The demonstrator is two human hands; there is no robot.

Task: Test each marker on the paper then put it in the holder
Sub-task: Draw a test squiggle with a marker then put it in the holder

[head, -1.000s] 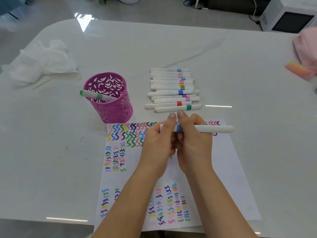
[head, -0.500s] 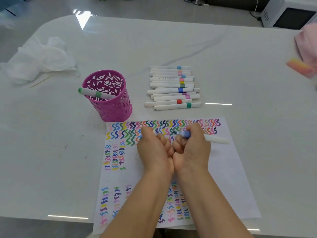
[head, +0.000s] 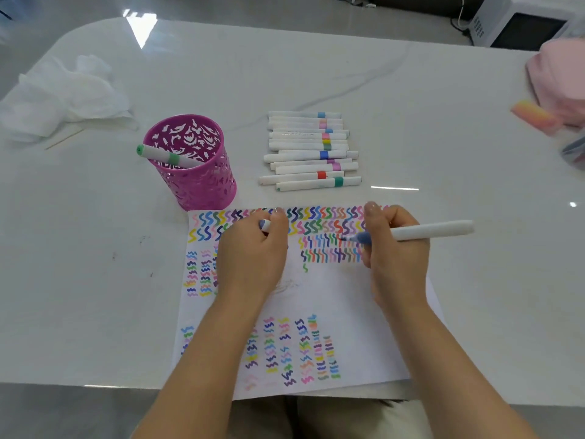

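Near the front edge of the glossy white table (head: pixel 95 280) lies a white sheet of paper (head: pixel 332 296), flat and covered with rows of small coloured wavy lines. Its lower border passes a little over that edge. The right hand (head: pixel 395 258) rests on the right half of the paper and pinches a white-barrelled marker with a blue-grey grip section (head: pixel 433 231) between thumb and fingers. This marker lies almost level, with its tail toward the table's right edge and its blue tip down at a row of short strokes; whether the tip really touches the paper I cannot tell. The left hand (head: pixel 253 251) rests on the upper left part of the paper, fingers curled round a small blue-ended cap (head: pixel 265 224), of which only one end shows. Just beyond the paper's far left corner a pink perforated metal holder (head: pixel 196 182) stands upright. One white marker with a green band (head: pixel 164 156) leans inside it, its green end out over the rim. To the right of the holder, apart from it, a pile of capped white markers with coloured bands (head: pixel 310 153) lies roughly parallel. Crumpled white tissue (head: pixel 63 96) lies near the far left corner, and a pink cloth (head: pixel 557 74) at the far right edge.
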